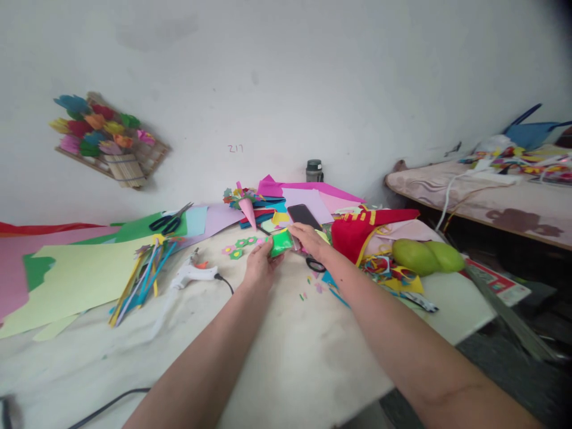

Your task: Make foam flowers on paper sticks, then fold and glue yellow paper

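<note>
Both hands pinch a green paper piece (280, 243): left hand (260, 264) near, right hand (308, 237) far. A glue gun (191, 275) lies to the left.

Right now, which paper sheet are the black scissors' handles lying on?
The bright green sheet, under the scissors, between the pale yellow-green sheet and the lilac one.

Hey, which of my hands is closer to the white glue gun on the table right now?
Left. The left hand sits just right of the glue gun; the right hand is farther right, beyond the green piece that both hands hold.
</note>
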`<state>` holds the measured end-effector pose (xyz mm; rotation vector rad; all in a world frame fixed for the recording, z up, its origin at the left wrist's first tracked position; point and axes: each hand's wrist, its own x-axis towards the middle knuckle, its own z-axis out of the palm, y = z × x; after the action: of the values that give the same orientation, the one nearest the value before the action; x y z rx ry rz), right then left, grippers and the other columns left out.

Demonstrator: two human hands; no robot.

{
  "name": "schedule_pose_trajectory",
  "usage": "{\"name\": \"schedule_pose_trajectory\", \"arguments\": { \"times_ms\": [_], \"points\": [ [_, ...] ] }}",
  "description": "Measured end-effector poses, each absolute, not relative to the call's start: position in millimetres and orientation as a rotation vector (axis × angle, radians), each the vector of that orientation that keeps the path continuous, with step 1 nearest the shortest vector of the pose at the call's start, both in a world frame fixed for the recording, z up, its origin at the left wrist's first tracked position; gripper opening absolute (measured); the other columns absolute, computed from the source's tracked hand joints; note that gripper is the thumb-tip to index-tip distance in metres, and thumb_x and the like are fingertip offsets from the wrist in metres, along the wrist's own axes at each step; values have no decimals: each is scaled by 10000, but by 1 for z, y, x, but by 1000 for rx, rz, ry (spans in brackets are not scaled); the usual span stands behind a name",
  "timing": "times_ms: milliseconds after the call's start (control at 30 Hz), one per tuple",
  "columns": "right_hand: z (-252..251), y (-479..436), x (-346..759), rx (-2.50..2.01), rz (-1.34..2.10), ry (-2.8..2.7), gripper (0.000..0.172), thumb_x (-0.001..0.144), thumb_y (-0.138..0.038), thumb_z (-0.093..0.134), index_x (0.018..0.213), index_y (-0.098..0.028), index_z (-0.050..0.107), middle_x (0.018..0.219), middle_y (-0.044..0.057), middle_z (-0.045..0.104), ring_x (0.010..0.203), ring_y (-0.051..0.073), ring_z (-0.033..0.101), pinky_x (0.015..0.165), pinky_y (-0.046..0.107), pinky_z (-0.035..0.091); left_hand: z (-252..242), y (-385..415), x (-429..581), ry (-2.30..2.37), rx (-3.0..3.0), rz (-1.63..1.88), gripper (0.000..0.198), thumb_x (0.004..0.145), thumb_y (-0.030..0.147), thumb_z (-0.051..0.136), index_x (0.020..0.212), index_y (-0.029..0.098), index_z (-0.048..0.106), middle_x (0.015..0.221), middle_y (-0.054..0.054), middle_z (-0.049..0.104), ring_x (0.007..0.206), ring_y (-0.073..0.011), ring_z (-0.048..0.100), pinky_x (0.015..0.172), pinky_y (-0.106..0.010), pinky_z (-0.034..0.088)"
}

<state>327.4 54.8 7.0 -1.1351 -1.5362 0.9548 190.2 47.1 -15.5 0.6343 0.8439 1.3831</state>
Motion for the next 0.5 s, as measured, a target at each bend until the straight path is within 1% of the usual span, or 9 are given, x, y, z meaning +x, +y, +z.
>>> {"name": "schedule_pose_trajectory", "arguments": {
  "times_ms": [67,167,267,367,500],
  "points": [
    [7,55,328,-1136,928,-1542,232,754,-378,454,638,-179,479,455,-62,384,404,78,373,386,193,295,-16,46,191,848,641,1379,75,718,186,608,754,131,572,661,-10,591,529,-97,580,483,-206,503],
    [7,55,328,-1168,845,-1575,231,747,-313,446,559,-181,426,411,-66,353,389,74,355,395,198,274,-16,45,192,850,633,1374,71,717,188,611,736,128,576,654,-12,589,521,-94,574,479,-202,498],
    [6,57,327,-1191,744,-1580,228,739,-283,443,536,-182,409,409,-67,346,398,72,346,409,202,260,-16,45,193,839,620,1367,59,720,177,608,721,126,578,668,-20,597,533,-97,580,488,-200,499],
    [5,59,327,-1186,727,-1592,248,754,-318,438,547,-183,421,412,-65,363,407,75,354,419,204,269,-15,47,193,833,594,1384,50,720,168,608,719,127,578,670,-18,599,537,-97,584,487,-195,496],
    [4,59,329,-1131,905,-1623,329,772,-423,424,552,-178,440,419,-55,392,394,76,371,409,207,295,-13,49,190,833,556,1449,13,737,153,582,737,145,573,659,3,596,552,-86,586,502,-179,498]
  ]
}}
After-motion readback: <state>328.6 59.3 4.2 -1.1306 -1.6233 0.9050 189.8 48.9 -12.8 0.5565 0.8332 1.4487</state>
